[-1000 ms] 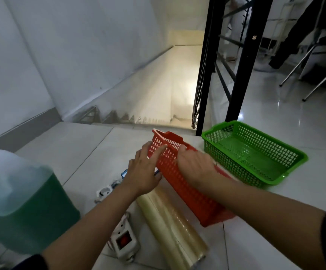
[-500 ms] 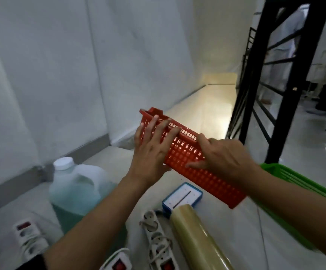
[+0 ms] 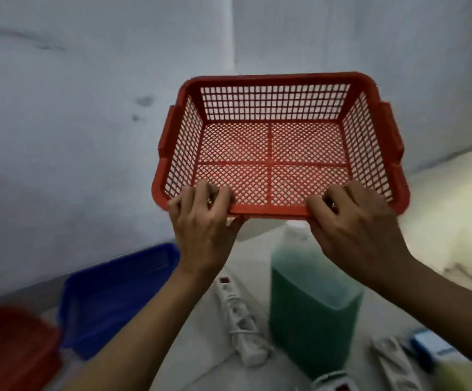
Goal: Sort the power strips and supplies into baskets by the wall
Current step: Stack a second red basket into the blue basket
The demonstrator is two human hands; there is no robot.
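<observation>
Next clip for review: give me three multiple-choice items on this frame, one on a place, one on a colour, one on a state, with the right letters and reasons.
1. Where is the blue plastic basket?
A. On the floor by the wall
B. In the person's hands
C. On the jug

2. What colour is the liquid in the plastic jug?
A. Red
B. Green
C. Colourless

3. The held red mesh plastic basket is:
A. Full of power strips
B. Empty
C. Lidded

Answers:
1 A: the blue plastic basket sits low beside the wall.
2 B: the plastic jug shows green.
3 B: the red mesh plastic basket, held by the left hand and right hand, shows bare mesh.
</observation>
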